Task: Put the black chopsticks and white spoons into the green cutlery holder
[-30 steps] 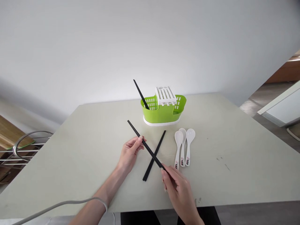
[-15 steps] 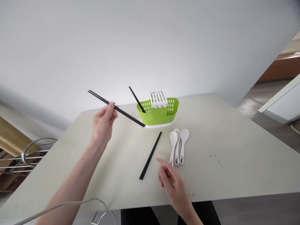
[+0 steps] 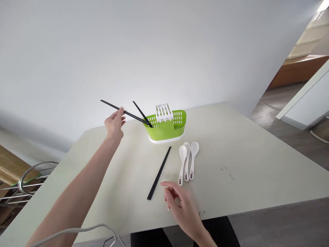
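My left hand [image 3: 114, 122] is closed around the middle of a pair of black chopsticks [image 3: 133, 116], held slanting above the table. Their lower ends reach the left rim of a green plastic cutlery basket [image 3: 164, 133], near another black pair [image 3: 139, 109] leaning inside it. A slatted white piece [image 3: 164, 112] sits across the basket's middle. Low over the table, my right hand [image 3: 182, 207] is empty, its index finger stretched out and the other fingers loosely curled. Just beyond it lie more black chopsticks [image 3: 159, 173] and three white spoons [image 3: 182, 154] with printed handles.
The pale table [image 3: 246, 147] stands against a white wall [image 3: 164, 51]. A grey cable [image 3: 77, 230] crosses in front of my left forearm. At the left is a metal wire rack [image 3: 22, 187] with a wooden board [image 3: 15, 163].
My left hand has brought the chopsticks to the basket, so their lower ends now meet its left side. My right hand stays near the table's front edge. The view has shifted slightly.
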Tool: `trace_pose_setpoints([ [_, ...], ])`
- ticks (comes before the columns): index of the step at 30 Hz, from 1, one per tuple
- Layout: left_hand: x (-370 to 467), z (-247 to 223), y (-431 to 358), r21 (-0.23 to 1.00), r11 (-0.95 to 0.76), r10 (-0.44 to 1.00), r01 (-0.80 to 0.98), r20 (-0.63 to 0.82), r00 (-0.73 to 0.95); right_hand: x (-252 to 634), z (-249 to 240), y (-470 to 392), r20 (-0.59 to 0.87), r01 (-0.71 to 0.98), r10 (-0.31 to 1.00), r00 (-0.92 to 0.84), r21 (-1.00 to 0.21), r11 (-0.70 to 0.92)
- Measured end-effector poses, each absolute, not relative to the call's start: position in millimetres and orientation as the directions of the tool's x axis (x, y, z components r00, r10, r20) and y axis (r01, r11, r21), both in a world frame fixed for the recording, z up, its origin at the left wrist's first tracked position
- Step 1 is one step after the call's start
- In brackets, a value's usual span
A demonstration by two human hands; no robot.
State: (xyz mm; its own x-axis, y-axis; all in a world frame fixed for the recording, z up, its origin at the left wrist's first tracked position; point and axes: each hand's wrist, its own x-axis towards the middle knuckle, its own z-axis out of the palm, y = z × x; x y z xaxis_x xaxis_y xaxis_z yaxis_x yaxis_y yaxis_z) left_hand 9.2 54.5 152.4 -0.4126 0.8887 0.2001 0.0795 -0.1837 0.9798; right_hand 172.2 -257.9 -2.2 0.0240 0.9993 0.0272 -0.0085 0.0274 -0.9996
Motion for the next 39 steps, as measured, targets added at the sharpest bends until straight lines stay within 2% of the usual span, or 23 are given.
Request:
trace_pose_setpoints([
  [6,31,144,54,0.945,-0.201,0.886,0.256,0.287,-0.364,173,-1,-257,0.068,-0.014,0.998,0.006,-0.998,0.068],
  [11,43,138,56,0.918,-0.187,0.905,0.349,0.300,-0.303,173,1,-257,0.067,-0.017,0.998,-0.005,-0.998,0.067],
  [26,49,112,67,0.875,-0.169,0.935,0.453,0.287,-0.205,174,2,-257,0.055,-0.002,0.997,-0.054,-0.999,0.055],
  [33,45,100,81,0.788,-0.228,0.916,0.572,0.373,-0.150,174,2,-257,0.076,0.021,0.996,-0.053,-0.997,0.077],
  [39,44,98,78,0.823,-0.188,0.944,0.535,0.302,-0.133,175,4,-257,0.069,0.035,0.997,-0.043,-0.997,0.071],
])
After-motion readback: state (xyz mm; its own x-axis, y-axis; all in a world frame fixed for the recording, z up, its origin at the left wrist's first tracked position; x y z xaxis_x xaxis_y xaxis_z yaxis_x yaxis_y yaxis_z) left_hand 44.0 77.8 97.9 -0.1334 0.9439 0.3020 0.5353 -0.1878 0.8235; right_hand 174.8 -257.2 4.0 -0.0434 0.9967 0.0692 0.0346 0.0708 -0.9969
